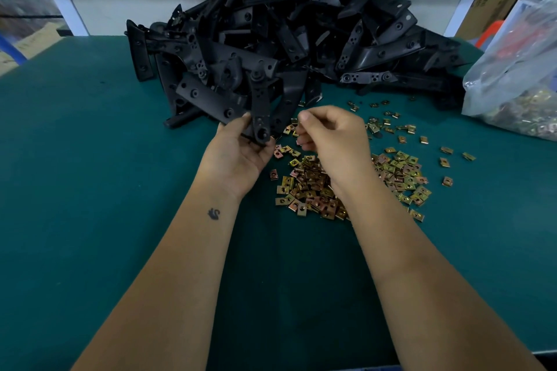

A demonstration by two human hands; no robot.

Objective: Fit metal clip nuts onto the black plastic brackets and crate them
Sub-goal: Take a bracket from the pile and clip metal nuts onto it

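Observation:
My left hand (241, 150) grips a black plastic bracket (261, 99) by its lower end and holds it upright above the green table. My right hand (331, 135) is just to the right of it, fingers curled, pinching what looks like a small metal clip nut (297, 129) at the fingertips; the nut is mostly hidden. A heap of gold-coloured clip nuts (313, 187) lies on the table under my right wrist. A big pile of black brackets (286, 27) fills the back of the table.
A clear plastic bag (512, 75) with more clip nuts sits at the right edge. Loose nuts (446, 150) are scattered towards it. The green table (90, 159) stretches left and towards me. No crate is in view.

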